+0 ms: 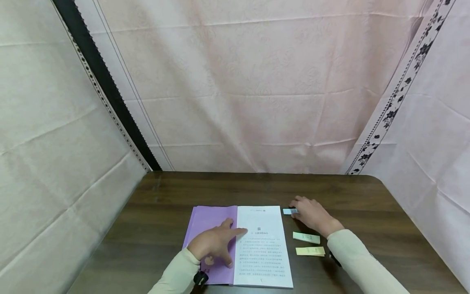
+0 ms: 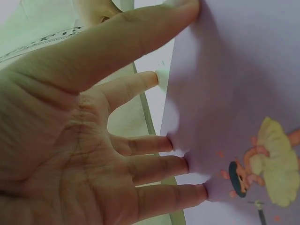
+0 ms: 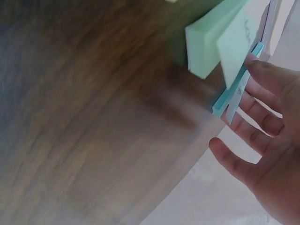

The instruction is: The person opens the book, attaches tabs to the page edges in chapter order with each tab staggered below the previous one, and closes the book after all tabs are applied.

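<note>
Book: an open book [image 1: 253, 245] lies on the worktop [image 1: 158, 228] right in front of the person, purple leaf on the left, printed page on the right.
Left hand: the left hand [image 1: 214, 243] lies flat on the purple leaf, fingers [image 2: 154, 164] straight and spread, tips pressing the paper; it holds nothing.
Blue pad: a small blue pad [image 1: 289, 211] sits just beyond the book's top right corner, long axis running left to right.
Right hand: the right hand [image 1: 312, 214] is the nearer one, its fingers [image 3: 255, 110] loosely extended and a little apart, tips touching the pad's right end; no closed grip shows.
Other pads: a green pad [image 1: 306, 237] and a yellow pad [image 1: 310, 251] lie nearer the person, right of the book, beside the right forearm.
</note>
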The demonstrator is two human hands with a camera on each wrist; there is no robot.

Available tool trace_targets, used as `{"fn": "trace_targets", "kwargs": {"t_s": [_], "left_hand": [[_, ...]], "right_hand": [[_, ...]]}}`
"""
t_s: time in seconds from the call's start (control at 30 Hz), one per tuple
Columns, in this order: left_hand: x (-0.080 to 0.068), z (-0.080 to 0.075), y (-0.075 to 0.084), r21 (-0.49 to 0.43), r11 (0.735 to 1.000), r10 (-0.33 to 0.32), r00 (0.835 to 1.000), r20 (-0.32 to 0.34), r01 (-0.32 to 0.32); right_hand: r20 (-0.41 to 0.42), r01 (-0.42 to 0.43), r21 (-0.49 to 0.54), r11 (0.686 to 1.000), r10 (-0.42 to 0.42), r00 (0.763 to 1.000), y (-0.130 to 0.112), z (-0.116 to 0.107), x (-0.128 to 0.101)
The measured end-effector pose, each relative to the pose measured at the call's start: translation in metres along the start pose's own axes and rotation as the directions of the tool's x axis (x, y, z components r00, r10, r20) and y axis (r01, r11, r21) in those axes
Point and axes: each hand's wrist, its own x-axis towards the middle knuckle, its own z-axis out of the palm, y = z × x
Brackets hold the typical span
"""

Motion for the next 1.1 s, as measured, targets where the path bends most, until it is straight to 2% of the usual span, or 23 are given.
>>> {"fn": "trace_targets", "kwargs": {"t_s": [0.27,0.4,0.57,0.7,0.8,0.93,1.1], "left_hand": [[0.001,-0.003,0.002,-0.030,0.999,-0.026,1.000,0.010,0.027],[0.002,-0.003,0.003,-0.017,0.999,-0.027,1.000,0.011,0.027],[0.001,-0.003,0.003,-0.011,1.000,-0.022,1.000,0.021,0.023],[0.000,-0.002,0.002,0.006,1.000,-0.016,1.000,0.022,0.016],[-0.001,-0.002,0.001,-0.007,1.000,-0.017,0.999,0.028,0.017],[-0.001,0.000,-0.002,-0.008,1.000,0.003,0.999,0.036,-0.003],[-0.004,0.001,-0.005,-0.046,0.999,0.010,1.000,0.021,-0.009]], "right_hand": [[-0.018,0.039,-0.024,0.999,-0.040,0.999,0.004,-0.004,0.005],[0.020,-0.029,0.086,0.996,0.028,0.999,0.003,-0.005,0.004],[0.051,-0.137,0.235,0.962,0.129,0.990,-0.013,-0.011,-0.008],[0.033,-0.130,0.263,0.956,0.126,0.992,-0.040,-0.017,-0.018],[0.015,-0.080,0.221,0.972,0.078,0.997,-0.064,-0.019,-0.023],[-0.020,0.052,0.138,0.989,-0.049,0.999,-0.092,-0.014,-0.030],[-0.094,0.225,0.050,0.973,-0.220,0.971,-0.125,-0.003,-0.033]]}}
